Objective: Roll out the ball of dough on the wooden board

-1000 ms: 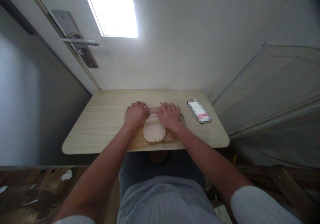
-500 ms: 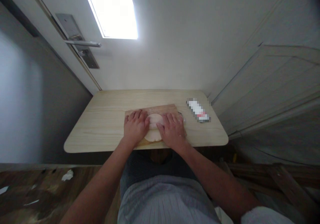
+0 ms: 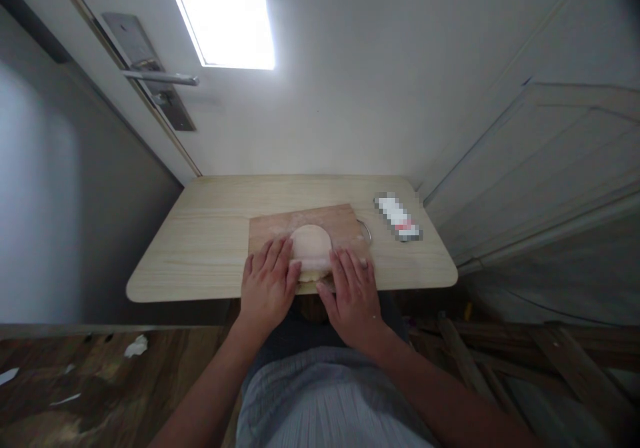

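Observation:
A pale rolling pin (image 3: pixel 314 265) lies across a flat round of dough (image 3: pixel 311 240), over its near part. My left hand (image 3: pixel 267 278) rests on the pin's left end, fingers stretched forward and lying flat. At the other end, my right hand (image 3: pixel 353 285) lies on the pin with its fingers extended and its thumb apart. The hands hide both ends of the pin. Under the dough is a wooden cutting board (image 3: pixel 270 227) with a whitish dusting and a metal ring handle (image 3: pixel 367 231) at its right side.
The board sits on a light wooden table (image 3: pixel 200 235) with rounded corners. A blurred-out item (image 3: pixel 399 217) lies at the table's right. Behind stands a white door with a lever handle (image 3: pixel 165 77) and a bright window. Crumpled white paper (image 3: pixel 136 347) is on the floor at left.
Both hands have moved back toward my body, and the rolling pin has come from the dough's middle to its near part. More of the board's far side shows.

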The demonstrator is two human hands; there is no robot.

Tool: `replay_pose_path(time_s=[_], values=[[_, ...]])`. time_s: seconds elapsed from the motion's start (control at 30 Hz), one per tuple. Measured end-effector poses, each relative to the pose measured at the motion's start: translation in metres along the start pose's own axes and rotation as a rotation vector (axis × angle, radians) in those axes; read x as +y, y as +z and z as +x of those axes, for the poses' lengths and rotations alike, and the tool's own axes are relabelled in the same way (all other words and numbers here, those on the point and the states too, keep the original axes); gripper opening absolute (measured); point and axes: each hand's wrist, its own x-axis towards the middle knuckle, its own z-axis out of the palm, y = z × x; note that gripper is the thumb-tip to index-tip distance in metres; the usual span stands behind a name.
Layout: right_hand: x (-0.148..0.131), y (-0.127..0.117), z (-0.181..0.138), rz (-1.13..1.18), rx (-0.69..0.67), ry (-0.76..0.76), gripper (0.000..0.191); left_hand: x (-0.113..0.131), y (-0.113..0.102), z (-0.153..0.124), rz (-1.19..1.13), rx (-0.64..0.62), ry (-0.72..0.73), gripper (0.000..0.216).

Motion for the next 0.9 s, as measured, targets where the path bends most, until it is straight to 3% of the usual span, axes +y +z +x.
replay_pose_path(time_s=[0.3,0.9], values=[[-0.001,0.000,-0.026,-0.014,-0.006,-0.039,0.066,0.005,0.000,-0.023,-0.016,0.019,-0.008,0.052],[0.010,0.021,0.026,-0.032,0.068,0.016,0.065,-0.004,0.005,0.035,0.019,-0.040,-0.009,0.050]])
